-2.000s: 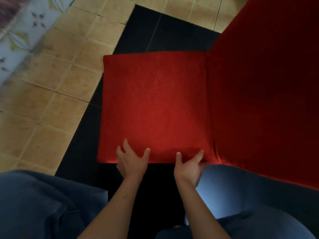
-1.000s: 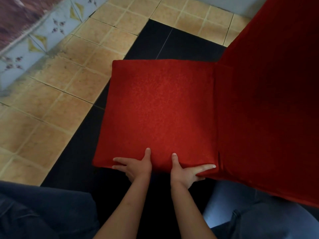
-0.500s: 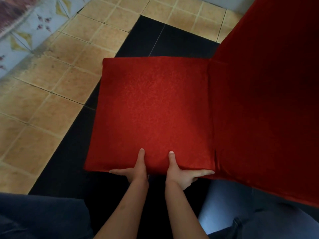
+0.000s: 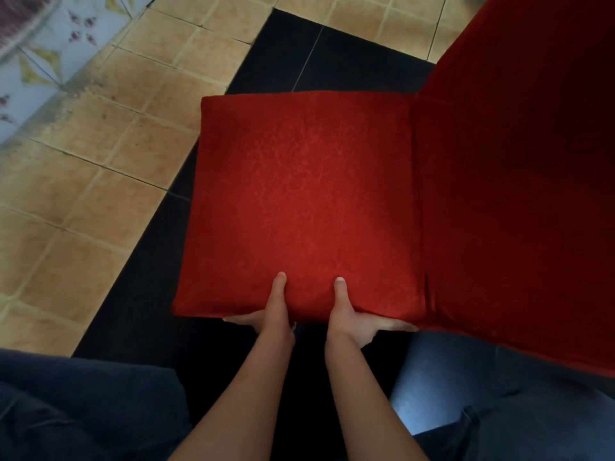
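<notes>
Cushion (image 4: 299, 201) gripped at near edge by left hand (image 4: 268, 316) and right hand (image 4: 354, 322), thumbs atop

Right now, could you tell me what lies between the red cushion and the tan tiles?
In the head view, a strip of black floor separates the red cushion from the tan tiles.

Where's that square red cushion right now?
The red cushion is in the middle of the head view, over the black mat, gripped at its near edge by the left hand and right hand; a larger red cushion borders its right side.
</notes>
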### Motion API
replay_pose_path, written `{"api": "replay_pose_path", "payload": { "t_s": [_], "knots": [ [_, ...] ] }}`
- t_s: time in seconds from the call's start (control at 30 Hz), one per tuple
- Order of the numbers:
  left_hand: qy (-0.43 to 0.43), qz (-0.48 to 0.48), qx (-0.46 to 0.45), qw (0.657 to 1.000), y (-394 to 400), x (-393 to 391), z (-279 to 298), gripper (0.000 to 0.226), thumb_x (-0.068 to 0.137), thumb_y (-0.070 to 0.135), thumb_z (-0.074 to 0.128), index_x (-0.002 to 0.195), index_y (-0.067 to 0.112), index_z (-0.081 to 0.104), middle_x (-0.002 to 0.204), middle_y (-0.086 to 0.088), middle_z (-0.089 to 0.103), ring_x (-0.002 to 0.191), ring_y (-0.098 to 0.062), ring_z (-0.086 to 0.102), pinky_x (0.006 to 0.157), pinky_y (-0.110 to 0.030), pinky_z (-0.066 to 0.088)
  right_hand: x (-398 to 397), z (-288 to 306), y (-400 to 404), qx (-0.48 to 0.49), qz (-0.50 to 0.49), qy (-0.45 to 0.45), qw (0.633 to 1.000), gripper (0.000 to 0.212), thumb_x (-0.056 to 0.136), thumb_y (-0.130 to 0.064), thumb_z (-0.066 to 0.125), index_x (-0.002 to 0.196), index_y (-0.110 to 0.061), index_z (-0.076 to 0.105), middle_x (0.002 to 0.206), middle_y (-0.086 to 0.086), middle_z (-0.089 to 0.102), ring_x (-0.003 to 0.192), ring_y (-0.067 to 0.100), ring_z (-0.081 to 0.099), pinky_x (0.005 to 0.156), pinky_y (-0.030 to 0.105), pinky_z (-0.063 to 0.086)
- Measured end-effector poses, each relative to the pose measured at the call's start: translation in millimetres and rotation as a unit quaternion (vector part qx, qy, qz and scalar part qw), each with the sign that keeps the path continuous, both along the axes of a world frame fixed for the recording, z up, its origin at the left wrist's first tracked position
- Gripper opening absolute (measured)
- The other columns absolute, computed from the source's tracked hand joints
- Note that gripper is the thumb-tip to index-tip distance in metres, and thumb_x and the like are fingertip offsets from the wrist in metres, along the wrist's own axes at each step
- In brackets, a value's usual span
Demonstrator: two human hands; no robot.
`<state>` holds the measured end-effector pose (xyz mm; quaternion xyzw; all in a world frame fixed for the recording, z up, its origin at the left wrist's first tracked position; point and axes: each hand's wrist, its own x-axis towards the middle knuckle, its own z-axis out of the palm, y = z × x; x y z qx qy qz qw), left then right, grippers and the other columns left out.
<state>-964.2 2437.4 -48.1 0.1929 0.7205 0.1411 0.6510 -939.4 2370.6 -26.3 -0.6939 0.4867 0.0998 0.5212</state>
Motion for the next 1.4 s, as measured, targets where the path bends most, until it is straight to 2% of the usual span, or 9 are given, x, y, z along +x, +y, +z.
{"api": "replay_pose_path", "payload": {
  "t_s": [0.2,0.63,0.83,0.93,1.0,1.07,1.2,1.3,1.4],
  "knots": [
    [-0.029,0.026,-0.014,0.999,3.3,0.6,-1.7,0.132,0.065,0.030,0.087,0.147,0.043,-0.016,0.147,-0.003,0.038,0.118,-0.024,0.054,0.093,-0.056,0.049,0.8,-3.2,-1.3,0.024,-0.032,0.014,0.999,0.142,0.058,-0.041,0.090,0.151,-0.025,-0.016,0.127,0.025,0.055,0.108,0.037,0.061,0.096,0.038,0.046],
    [-0.016,0.029,0.005,0.999,0.0,-0.8,-11.4,0.138,0.060,0.033,0.088,0.147,0.043,-0.019,0.142,-0.002,0.038,0.106,-0.021,0.053,0.091,-0.055,0.050,0.8,-21.0,-0.2,0.030,-0.086,-0.068,0.993,0.151,0.050,-0.036,0.093,0.146,-0.041,-0.024,0.136,0.014,0.048,0.108,0.022,0.057,0.092,0.023,0.034],
    [-0.029,-0.013,-0.014,0.999,3.9,-6.5,-12.9,0.132,0.062,0.034,0.088,0.148,0.040,-0.012,0.140,-0.007,0.043,0.118,-0.026,0.054,0.096,-0.055,0.049,0.8,-24.6,-5.9,0.045,-0.077,-0.055,0.995,0.149,0.054,-0.038,0.091,0.145,-0.039,-0.027,0.139,0.016,0.045,0.120,0.025,0.054,0.109,0.037,0.037],
    [-0.036,-0.022,-0.033,0.999,6.8,-6.4,-10.1,0.130,0.062,0.037,0.088,0.148,0.040,-0.010,0.140,-0.008,0.044,0.119,-0.028,0.054,0.099,-0.054,0.047,2.6,-15.7,-3.6,0.001,-0.059,-0.072,0.996,0.144,0.056,-0.037,0.091,0.152,-0.023,-0.016,0.131,0.004,0.034,0.099,-0.008,0.036,0.094,0.005,0.020],
    [-0.027,-0.018,-0.039,0.999,8.6,-5.0,-3.3,0.131,0.062,0.037,0.087,0.147,0.040,-0.012,0.141,-0.009,0.043,0.119,-0.029,0.054,0.098,-0.055,0.047,4.1,-7.5,-1.4,-0.056,-0.041,-0.091,0.993,0.142,0.055,-0.035,0.092,0.153,-0.011,-0.007,0.132,0.006,0.033,0.095,-0.010,0.030,0.078,0.000,0.010],
    [-0.011,-0.021,-0.039,0.999,10.8,-3.4,6.1,0.132,0.064,0.037,0.086,0.147,0.041,-0.016,0.141,-0.010,0.041,0.119,-0.030,0.054,0.098,-0.055,0.047,5.3,2.8,1.6,-0.066,-0.037,-0.078,0.994,0.142,0.054,-0.037,0.092,0.153,-0.010,-0.006,0.130,0.008,0.041,0.101,0.005,0.044,0.078,0.005,0.018],
    [-0.003,-0.035,-0.065,0.997,18.5,0.3,33.0,0.126,0.067,0.041,0.084,0.151,0.034,-0.011,0.142,-0.010,0.042,0.120,-0.031,0.054,0.101,-0.053,0.045,10.6,28.0,6.9,0.024,-0.045,-0.048,0.998,0.148,0.059,-0.039,0.090,0.145,-0.031,-0.030,0.132,0.012,0.051,0.106,0.022,0.059,0.098,0.026,0.036],
    [-0.027,-0.046,-0.108,0.993,25.2,1.2,56.2,0.118,0.069,0.044,0.082,0.153,0.026,0.001,0.139,-0.012,0.048,0.119,-0.032,0.055,0.102,-0.050,0.045,12.9,47.3,13.4,0.029,-0.044,-0.052,0.997,0.146,0.060,-0.035,0.090,0.144,-0.036,-0.030,0.081,-0.006,0.052,0.066,0.001,0.051,0.090,0.027,0.041],
    [0.022,-0.031,-0.072,0.997,31.0,1.3,79.3,0.127,0.068,0.038,0.084,0.151,0.032,-0.012,0.139,-0.011,0.045,0.117,-0.032,0.056,0.099,-0.052,0.047,10.5,67.0,20.2,0.024,-0.040,-0.043,0.998,0.145,0.062,-0.033,0.089,0.143,-0.037,-0.031,0.083,-0.004,0.056,0.064,-0.005,0.045,0.087,0.027,0.042]
  ]
}}
